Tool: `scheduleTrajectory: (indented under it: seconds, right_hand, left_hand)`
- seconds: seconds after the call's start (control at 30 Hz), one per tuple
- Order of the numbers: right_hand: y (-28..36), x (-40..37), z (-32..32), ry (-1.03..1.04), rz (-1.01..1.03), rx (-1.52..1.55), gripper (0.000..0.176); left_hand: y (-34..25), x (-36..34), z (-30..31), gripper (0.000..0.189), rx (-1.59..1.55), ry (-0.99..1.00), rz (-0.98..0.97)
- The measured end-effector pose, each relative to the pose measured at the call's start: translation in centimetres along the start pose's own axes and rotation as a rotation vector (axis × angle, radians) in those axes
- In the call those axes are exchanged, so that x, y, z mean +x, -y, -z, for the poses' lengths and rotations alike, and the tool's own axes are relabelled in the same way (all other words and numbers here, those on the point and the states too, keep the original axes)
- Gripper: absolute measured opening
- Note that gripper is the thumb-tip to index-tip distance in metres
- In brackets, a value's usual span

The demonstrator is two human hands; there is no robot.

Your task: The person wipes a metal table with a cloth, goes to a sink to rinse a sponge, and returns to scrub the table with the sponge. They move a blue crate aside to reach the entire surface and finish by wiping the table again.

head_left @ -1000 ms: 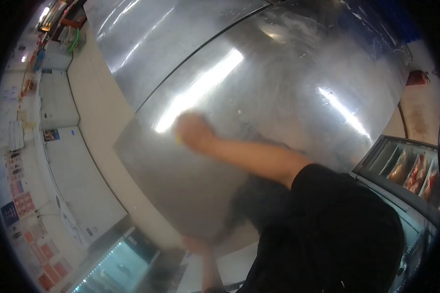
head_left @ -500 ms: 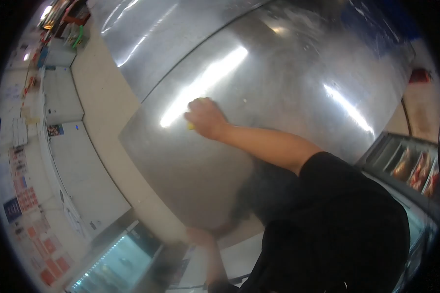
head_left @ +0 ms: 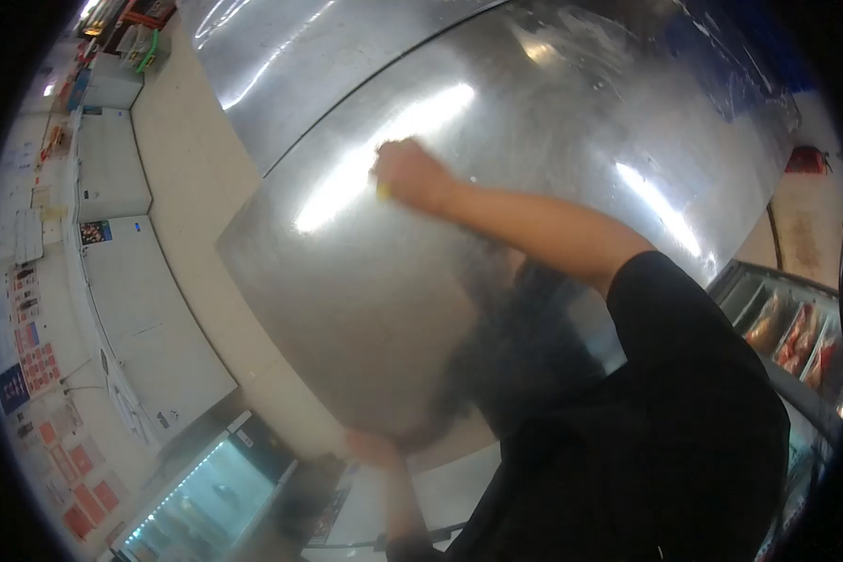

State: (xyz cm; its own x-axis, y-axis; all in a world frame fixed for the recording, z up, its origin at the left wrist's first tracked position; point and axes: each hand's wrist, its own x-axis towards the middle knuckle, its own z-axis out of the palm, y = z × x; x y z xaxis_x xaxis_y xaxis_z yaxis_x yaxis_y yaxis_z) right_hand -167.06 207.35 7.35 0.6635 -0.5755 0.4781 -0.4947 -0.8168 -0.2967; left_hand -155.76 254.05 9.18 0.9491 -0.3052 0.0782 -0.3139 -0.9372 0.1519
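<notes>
My right hand (head_left: 412, 175) is closed on a yellow sponge-like piece (head_left: 382, 191), pressed to the shiny steel tabletop (head_left: 337, 309). Only a little yellow shows below the fingers, so most of the piece is hidden. The right arm reaches across the steel from a black short sleeve. Down at the near edge of the tabletop is my left hand (head_left: 373, 448), blurred and seemingly against the edge; its fingers do not show clearly.
A second steel surface (head_left: 281, 56) adjoins across a dark seam. White chest freezers (head_left: 159, 318) line the left, with a lit display case (head_left: 201, 496) below. At right stands a case of packaged food (head_left: 796, 337). Blue plastic (head_left: 721, 66) lies at the far right corner.
My right hand has slid farther away across the steel and slightly right, still closed on the yellow piece. My left hand stays near the edge. The view has shifted slightly.
</notes>
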Motion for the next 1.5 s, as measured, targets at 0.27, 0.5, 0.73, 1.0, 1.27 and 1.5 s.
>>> scheduleTrajectory:
  seconds: [0.27,0.5,0.73,1.0,1.27,1.5]
  right_hand:
    - [5.0,3.3,-6.5,0.001,-0.31,0.165,0.008]
    - [-1.2,-2.1,-2.6,-0.186,-0.33,0.058,0.01]
    - [-20.4,-14.4,18.6,-0.105,-0.885,-0.679,0.018]
    - [-13.7,-20.3,16.9,-0.11,-0.545,-0.349,0.013]
    - [-6.7,-24.9,15.4,-0.082,-0.266,-0.139,0.012]
    - [-22.2,-23.6,25.1,-0.142,-0.86,-0.477,0.011]
  left_hand:
    - [-0.4,0.3,0.6,0.054,-0.042,0.077,0.115]
    - [2.3,0.7,-1.6,0.06,-0.017,0.057,0.082]
    - [5.6,1.3,-4.1,0.065,0.046,-0.001,-0.049]
    - [7.3,2.1,-4.6,0.066,0.037,0.012,-0.067]
    - [5.7,2.1,-3.4,0.068,0.038,0.088,-0.009]
    - [10.0,3.5,-6.8,0.07,0.045,-0.023,-0.149]
